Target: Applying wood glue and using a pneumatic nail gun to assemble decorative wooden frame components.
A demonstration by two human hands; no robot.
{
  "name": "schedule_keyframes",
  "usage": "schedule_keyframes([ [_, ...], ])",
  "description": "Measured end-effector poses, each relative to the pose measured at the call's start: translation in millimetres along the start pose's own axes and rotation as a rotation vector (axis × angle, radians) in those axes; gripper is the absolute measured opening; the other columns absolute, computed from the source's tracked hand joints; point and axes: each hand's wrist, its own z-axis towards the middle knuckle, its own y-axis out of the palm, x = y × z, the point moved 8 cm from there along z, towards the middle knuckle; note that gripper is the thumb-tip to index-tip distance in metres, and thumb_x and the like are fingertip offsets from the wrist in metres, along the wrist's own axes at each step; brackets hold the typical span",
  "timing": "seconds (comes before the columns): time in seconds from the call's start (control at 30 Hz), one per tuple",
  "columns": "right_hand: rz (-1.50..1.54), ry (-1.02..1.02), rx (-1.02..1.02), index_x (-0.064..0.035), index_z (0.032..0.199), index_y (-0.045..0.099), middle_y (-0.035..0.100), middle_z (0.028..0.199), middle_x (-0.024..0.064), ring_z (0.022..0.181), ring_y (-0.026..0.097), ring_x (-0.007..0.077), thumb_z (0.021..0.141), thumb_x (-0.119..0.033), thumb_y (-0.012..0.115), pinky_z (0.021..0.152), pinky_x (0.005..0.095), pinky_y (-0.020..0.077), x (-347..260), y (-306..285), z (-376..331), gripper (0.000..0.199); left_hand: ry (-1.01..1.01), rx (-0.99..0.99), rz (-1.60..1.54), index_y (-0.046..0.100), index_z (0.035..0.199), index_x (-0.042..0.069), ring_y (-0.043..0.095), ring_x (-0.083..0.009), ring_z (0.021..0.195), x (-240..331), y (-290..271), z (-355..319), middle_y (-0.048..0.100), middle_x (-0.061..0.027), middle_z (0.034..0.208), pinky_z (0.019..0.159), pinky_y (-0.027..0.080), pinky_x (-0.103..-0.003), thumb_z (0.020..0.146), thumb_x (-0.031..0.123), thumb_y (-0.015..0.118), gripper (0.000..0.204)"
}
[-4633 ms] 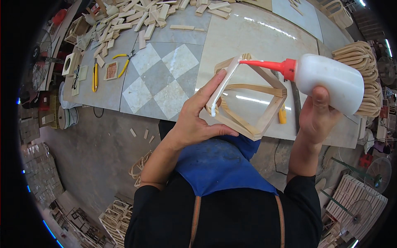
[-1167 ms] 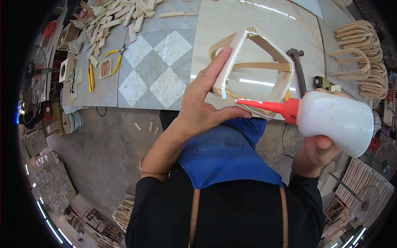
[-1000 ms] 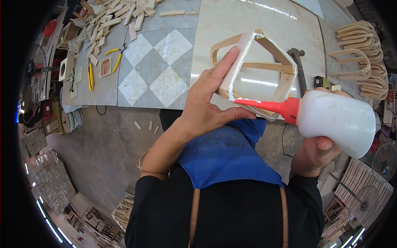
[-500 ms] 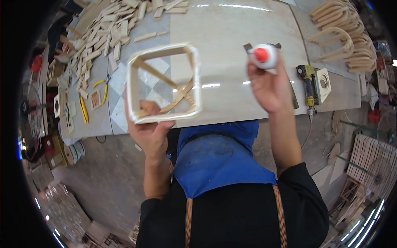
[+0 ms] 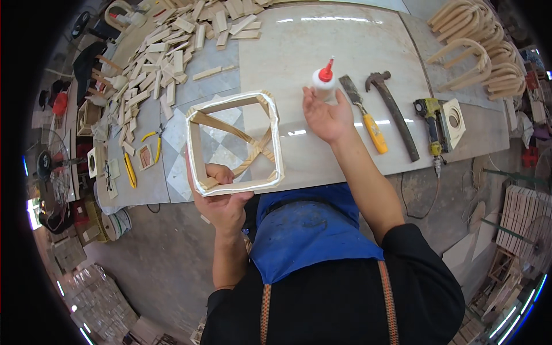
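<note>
One square frame (image 5: 234,144) of pale wood strips, crossed by two thin diagonal slats, edges glossy white with wet glue; held up over the near edge of the polished stone worktop (image 5: 345,69). Gripped at its lower rail by the left hand (image 5: 221,201), fingers curled shut around it. Right hand (image 5: 325,115) spread open, fingertips just touching a white, red-capped glue bottle (image 5: 324,83) standing upright.
</note>
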Motion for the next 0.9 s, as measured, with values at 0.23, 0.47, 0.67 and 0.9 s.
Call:
schedule_keyframes([
  [0.23,-0.904,-0.422,-0.009,-0.0021,0.112,0.066,0.068,0.087,0.0075,0.075,0.063,0.0134,0.101,-0.025,0.058,0.064,0.0231,0.0485,-69,13,-105,0.027,-0.066,-0.024,0.016,0.051,0.087,0.009,0.044,-0.0144,0.077,-2,-2,8,0.046,-0.0016,0.083,0.074,0.038,-0.026,0.083,0.041,0.082,0.044],
  [0.47,-2.094,-1.608,0.923,-0.0066,0.116,0.067,0.071,0.106,0.0093,0.089,0.066,0.0273,0.089,-0.013,0.064,0.080,0.0358,0.0530,-345,19,-254,0.028,-0.016,-0.037,0.010,0.049,0.087,0.009,0.043,-0.0147,0.077,-18,-21,10,0.043,-0.0008,0.083,0.074,0.037,-0.026,0.080,0.040,0.085,0.048],
  [0.67,-2.555,-1.110,0.886,-0.0102,0.126,0.067,0.065,0.127,0.0112,0.115,0.061,0.0336,0.083,-0.009,0.065,0.098,0.0395,0.0497,-438,-26,-265,0.043,-0.013,-0.081,0.007,0.049,0.090,0.008,0.043,-0.0149,0.079,-17,-5,10,0.043,-0.0013,0.085,0.075,0.037,-0.026,0.083,0.040,0.084,0.048],
  [0.9,-2.725,-1.017,0.906,-0.0069,0.117,0.070,0.065,0.124,0.0116,0.111,0.062,0.0352,0.076,-0.012,0.070,0.095,0.0419,0.0507,-426,-4,-278,0.042,-0.003,-0.086,0.020,0.049,0.094,0.008,0.044,-0.0143,0.079,-9,-1,8,0.044,-0.0016,0.086,0.074,0.037,-0.026,0.083,0.038,0.083,0.047],
])
